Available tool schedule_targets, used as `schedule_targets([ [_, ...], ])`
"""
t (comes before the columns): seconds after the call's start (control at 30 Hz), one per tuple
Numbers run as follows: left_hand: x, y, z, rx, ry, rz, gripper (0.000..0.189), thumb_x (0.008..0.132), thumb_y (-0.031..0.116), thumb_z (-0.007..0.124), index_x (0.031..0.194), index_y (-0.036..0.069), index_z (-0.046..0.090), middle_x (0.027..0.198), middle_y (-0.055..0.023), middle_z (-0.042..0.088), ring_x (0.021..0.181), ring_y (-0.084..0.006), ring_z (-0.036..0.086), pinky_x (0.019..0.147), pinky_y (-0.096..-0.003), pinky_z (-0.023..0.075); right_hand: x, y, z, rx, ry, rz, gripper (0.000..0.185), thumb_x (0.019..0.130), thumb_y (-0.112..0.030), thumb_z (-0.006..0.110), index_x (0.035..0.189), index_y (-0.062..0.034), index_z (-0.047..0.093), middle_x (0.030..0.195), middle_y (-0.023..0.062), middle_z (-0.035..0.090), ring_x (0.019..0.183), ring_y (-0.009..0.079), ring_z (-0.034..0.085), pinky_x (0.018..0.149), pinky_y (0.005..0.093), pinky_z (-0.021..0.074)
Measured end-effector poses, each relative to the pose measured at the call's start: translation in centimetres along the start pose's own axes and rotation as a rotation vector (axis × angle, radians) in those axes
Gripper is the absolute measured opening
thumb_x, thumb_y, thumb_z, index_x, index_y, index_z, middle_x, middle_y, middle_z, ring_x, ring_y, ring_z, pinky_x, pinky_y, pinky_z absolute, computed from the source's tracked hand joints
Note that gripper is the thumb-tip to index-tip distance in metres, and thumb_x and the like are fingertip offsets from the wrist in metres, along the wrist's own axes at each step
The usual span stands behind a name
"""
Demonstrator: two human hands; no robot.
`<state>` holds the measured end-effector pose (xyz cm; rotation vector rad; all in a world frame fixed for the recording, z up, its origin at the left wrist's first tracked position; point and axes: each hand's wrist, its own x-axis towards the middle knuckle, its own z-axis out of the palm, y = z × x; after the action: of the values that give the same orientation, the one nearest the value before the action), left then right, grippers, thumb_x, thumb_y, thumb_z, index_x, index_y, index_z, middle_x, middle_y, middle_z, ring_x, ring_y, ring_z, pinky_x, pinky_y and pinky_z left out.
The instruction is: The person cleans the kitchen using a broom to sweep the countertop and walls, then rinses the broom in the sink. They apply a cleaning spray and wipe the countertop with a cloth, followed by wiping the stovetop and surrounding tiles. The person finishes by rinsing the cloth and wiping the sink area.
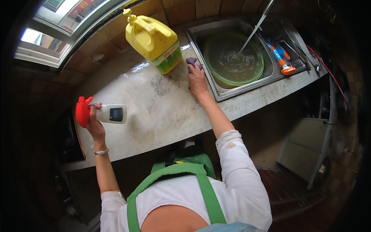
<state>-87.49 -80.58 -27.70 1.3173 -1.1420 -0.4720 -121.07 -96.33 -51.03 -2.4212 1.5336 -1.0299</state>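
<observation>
My left hand (95,123) grips the neck of a white spray bottle (103,113) with a red trigger head (82,112). The bottle is over the left part of the worktop, its base pointing right. On the worktop (139,116), close to the sink's left rim, my right hand (198,82) presses on a crumpled purple cloth (191,61). Left of that cloth stands a large yellow pump jug (156,40) with a green label. The worktop is pale, with dark stains and a wet shine near the jug.
Water runs from a faucet (266,8) into a green basin (262,68) inside the steel sink (213,87). An orange and blue package (279,59) and utensils (317,67) lie at the right. A window (52,34) is at upper left, a dark cooktop (69,139) at far left.
</observation>
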Motion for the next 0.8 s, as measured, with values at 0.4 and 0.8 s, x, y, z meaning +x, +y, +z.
schedule_targets([
  [0.4,-3.7,6.4,21.3,-0.425,-0.580,-0.187,0.042,0.084,0.011,0.067,0.122,-0.001,0.055,0.098,-0.0084,0.065,0.089,-0.0154,0.061,0.081,-0.0295,0.0486,-0.2,-6.8,-22.0,0.743,-0.259,0.052,0.082,0.061,-0.027,0.088,0.129,-0.0088,0.047,0.138,0.0121,0.047,0.130,0.0301,0.042,0.107,0.0410,0.0328],
  [0.8,-3.3,7.8,40.3,-0.083,-0.998,0.339,0.052,0.080,0.014,0.071,0.128,0.008,0.052,0.122,-0.0107,0.057,0.115,-0.0233,0.053,0.098,-0.0360,0.0408,-7.8,13.4,-33.6,0.354,0.666,0.779,0.043,0.071,-0.019,0.080,0.100,-0.0012,0.054,0.094,0.0106,0.064,0.080,0.0159,0.062,0.076,0.0325,0.0512],
])
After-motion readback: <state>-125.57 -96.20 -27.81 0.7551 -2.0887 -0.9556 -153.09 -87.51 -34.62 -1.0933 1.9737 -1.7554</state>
